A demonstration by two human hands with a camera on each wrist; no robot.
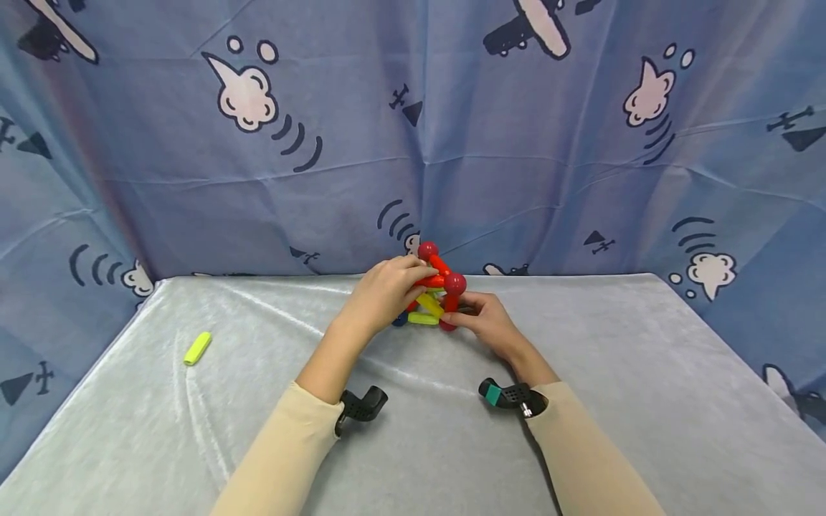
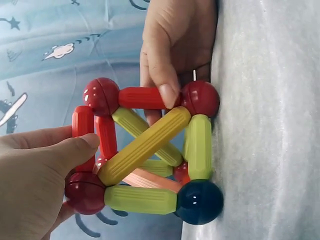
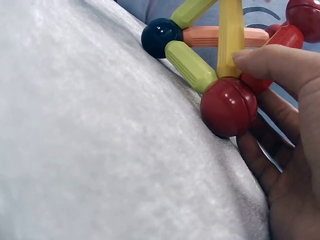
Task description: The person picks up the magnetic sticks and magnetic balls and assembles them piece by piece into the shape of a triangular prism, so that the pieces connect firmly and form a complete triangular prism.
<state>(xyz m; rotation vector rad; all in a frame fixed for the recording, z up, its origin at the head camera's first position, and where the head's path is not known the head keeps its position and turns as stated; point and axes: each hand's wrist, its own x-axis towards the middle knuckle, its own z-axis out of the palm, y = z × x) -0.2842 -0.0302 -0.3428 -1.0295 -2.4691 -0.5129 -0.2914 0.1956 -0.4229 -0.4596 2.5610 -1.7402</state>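
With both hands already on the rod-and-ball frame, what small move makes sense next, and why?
Probably fetch the loose green rod with the left hand. It lies alone at the table's left, apart from the frame, while the right hand grips the frame's lower corner and can steady it.

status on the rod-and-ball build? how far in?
Done: most of a cube-like frame of rods and balls stands on the table. In hand: left hand grips its top, right hand pinches a red rod beside a lower red ball. Left: one loose yellow-green rod lies apart, unused.
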